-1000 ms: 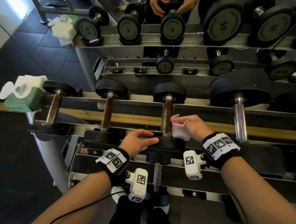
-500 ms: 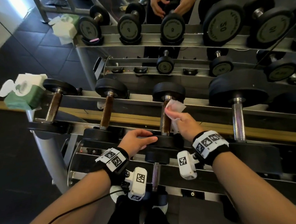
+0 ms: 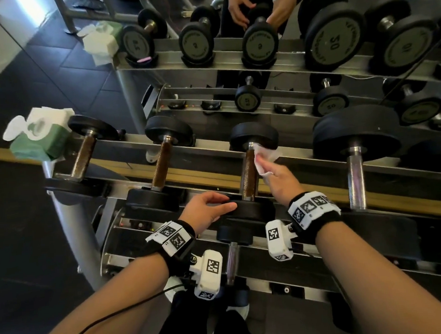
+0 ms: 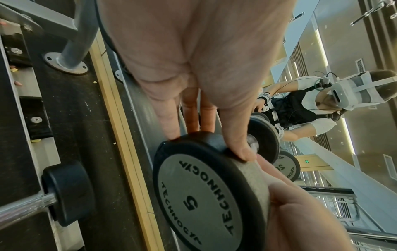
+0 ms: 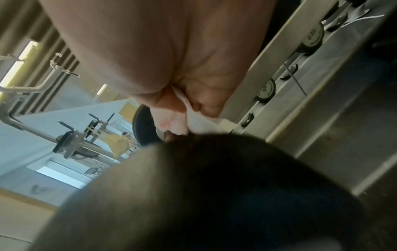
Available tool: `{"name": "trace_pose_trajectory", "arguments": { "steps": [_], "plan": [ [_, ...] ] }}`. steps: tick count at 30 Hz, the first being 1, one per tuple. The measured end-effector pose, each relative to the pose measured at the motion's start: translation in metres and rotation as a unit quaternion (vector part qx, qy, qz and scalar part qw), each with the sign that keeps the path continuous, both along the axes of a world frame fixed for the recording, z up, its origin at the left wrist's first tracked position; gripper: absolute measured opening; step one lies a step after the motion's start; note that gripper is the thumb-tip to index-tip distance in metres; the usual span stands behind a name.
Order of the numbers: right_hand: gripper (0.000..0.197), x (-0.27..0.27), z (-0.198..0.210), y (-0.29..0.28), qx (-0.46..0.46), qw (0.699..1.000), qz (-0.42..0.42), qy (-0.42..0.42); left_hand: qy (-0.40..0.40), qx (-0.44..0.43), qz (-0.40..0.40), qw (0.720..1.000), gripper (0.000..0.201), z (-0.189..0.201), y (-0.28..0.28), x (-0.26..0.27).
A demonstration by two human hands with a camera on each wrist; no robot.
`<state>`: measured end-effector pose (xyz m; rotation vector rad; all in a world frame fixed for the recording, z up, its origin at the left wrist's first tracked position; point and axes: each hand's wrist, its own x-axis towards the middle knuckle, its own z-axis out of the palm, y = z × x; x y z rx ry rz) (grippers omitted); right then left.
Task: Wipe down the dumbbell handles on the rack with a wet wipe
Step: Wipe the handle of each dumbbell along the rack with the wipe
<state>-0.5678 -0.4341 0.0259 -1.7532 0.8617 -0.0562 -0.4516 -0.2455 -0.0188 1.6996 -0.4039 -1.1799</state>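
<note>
A small black dumbbell with a rusty brown handle point(image 3: 248, 175) lies on the top rail of the rack point(image 3: 213, 151), third from the left. My right hand point(image 3: 272, 173) holds a white wet wipe point(image 3: 264, 154) against the far end of that handle, just below the far head. My left hand point(image 3: 209, 206) grips the rim of the near head point(image 4: 206, 195), marked 5, with thumb and fingers curled over its edge. In the right wrist view the wipe point(image 5: 199, 125) shows under my fingers, and a blurred dark head fills the lower part.
Two more rusty-handled dumbbells point(image 3: 162, 165) lie to the left and a bigger chrome-handled one point(image 3: 355, 173) to the right. A green wet-wipe pack point(image 3: 39, 135) sits at the rack's left end. A mirror behind shows the rack and my reflection. Lower shelves hold more dumbbells.
My right hand has slid the wipe along the handle from its near end up to its far end. My left hand has stayed on the near head.
</note>
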Motion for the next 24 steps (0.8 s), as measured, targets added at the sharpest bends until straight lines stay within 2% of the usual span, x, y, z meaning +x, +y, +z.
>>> {"name": "trace_pose_trajectory", "arguments": {
  "steps": [3,6,9,11,13,15,18,21,24],
  "plan": [
    [0.037,-0.005,-0.004,0.018,0.041,0.999,-0.026,0.005,0.009,-0.005,0.011,1.0,0.029,0.0,0.0,-0.001],
    [0.023,-0.024,-0.007,0.026,0.014,1.0,0.014,0.016,0.013,-0.007,0.012,1.0,0.029,0.001,0.0,-0.002],
    [0.033,-0.031,-0.009,0.016,-0.055,0.996,0.046,0.057,0.002,0.002,0.005,1.0,0.03,0.002,0.0,-0.001],
    [0.037,-0.025,-0.003,0.004,-0.122,0.991,-0.002,0.047,-0.001,0.01,0.0,1.0,0.03,0.003,0.0,0.0],
    [0.037,-0.015,0.003,-0.007,-0.145,0.987,-0.07,-0.01,-0.004,0.015,-0.007,1.0,0.031,0.004,0.0,0.002],
    [0.037,-0.004,0.005,-0.012,-0.114,0.989,-0.088,-0.041,-0.002,0.017,-0.011,1.0,0.031,0.005,-0.001,0.003],
    [0.038,0.011,-0.001,-0.008,-0.1,0.994,-0.039,-0.006,0.003,0.017,-0.005,1.0,0.031,0.004,-0.001,0.003],
    [0.042,0.015,-0.008,0.001,-0.06,0.998,-0.01,-0.012,-0.004,0.016,0.001,1.0,0.03,0.002,-0.001,0.001],
    [0.032,0.002,-0.011,0.01,0.064,0.993,-0.075,-0.07,-0.006,0.014,0.004,1.0,0.029,-0.002,0.001,0.0]
  ]
}}
